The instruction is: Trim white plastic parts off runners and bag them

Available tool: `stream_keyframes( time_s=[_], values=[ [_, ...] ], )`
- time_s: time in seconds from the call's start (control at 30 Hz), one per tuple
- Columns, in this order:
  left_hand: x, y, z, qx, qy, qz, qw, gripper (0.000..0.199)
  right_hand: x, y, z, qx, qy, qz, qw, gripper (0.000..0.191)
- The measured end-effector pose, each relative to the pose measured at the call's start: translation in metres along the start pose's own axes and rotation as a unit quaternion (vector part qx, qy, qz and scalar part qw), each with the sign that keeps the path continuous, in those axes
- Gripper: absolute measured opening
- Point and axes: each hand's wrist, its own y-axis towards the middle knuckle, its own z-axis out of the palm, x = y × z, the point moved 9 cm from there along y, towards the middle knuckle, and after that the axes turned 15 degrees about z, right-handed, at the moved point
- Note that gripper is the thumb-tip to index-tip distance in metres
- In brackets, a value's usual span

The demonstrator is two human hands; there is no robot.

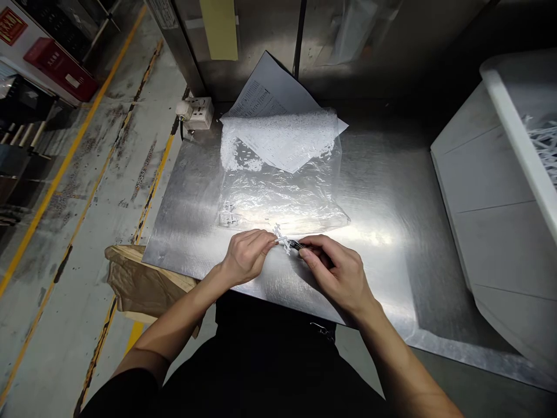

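Note:
Close to the metal table's front edge, my left hand point(249, 255) pinches the end of a small white branched plastic sprue point(282, 238). My right hand point(337, 270) is closed around small dark nippers point(296, 245), whose handles are mostly hidden in the palm. The tip of the nippers touches or almost touches the sprue; whether the jaws are apart cannot be made out. Beyond both hands lies a clear plastic bag point(287, 194), with many tiny white pieces point(278, 130) gathered at its far end. A printed paper sheet point(272, 81) is at the bag's far end.
A large white bin point(487, 203) with white plastic sprues point(546, 148) inside stands on the right. At the table's point(378, 191) back left corner is a power socket point(200, 113) with a plug. A brown paper bag point(139, 284) sits below the left edge.

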Motion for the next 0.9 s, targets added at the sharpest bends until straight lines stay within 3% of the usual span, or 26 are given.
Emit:
stream_keyframes(
  time_s=[0.27, 0.53, 0.9],
  values=[
    [-0.0044, -0.0007, -0.0029, -0.016, -0.007, 0.023, 1.0, 0.015, 0.0044, -0.0031, -0.0018, 0.032, 0.016, -0.041, 0.999, 0.01],
    [0.0003, -0.0034, 0.0035, 0.02, 0.002, 0.004, 1.0, 0.016, 0.0014, 0.0, 0.0011, 0.042, 0.001, -0.019, 0.999, 0.011],
    [0.0006, -0.0021, 0.0029, 0.016, 0.018, 0.008, 1.0, 0.018, 0.0014, 0.0003, 0.0018, 0.038, -0.008, -0.025, 0.999, 0.012]
  ],
)
